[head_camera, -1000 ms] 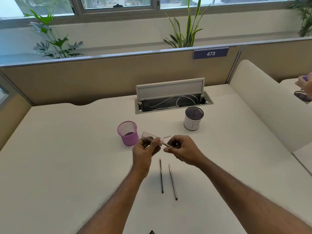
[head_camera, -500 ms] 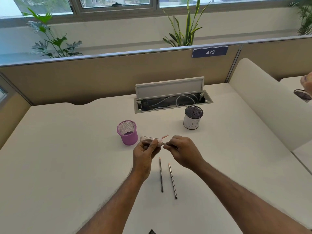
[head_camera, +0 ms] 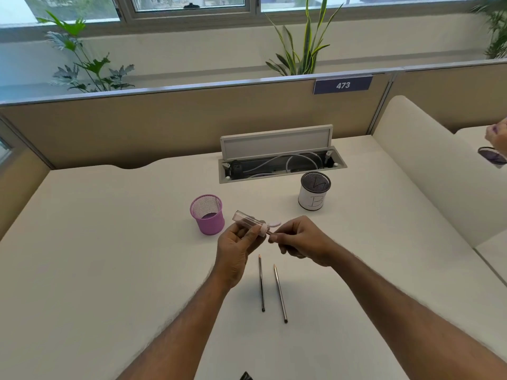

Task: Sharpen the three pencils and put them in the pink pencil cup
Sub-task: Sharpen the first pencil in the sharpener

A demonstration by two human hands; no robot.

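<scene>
single view, head-worn, wide-angle. faces forward and down over the desk (head_camera: 82,270). both forearms (head_camera: 175,333) enter from the lower edge; left hand (head_camera: 236,250) and right hand (head_camera: 304,242) sit close, mid-frame. partition (head_camera: 164,124) and windows (head_camera: 189,1) across the top of the frame.

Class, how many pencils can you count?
3. Left pencil and right pencil lie on the desk; third pencil, mostly hidden by the right hand, enters the sharpener.

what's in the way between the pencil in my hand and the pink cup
Only the sharpener, gripped by the left hand, sits between the pencil pinched by the right hand and the pink cup. Nothing else visible blocks it; the cup's mouth is open.
</scene>
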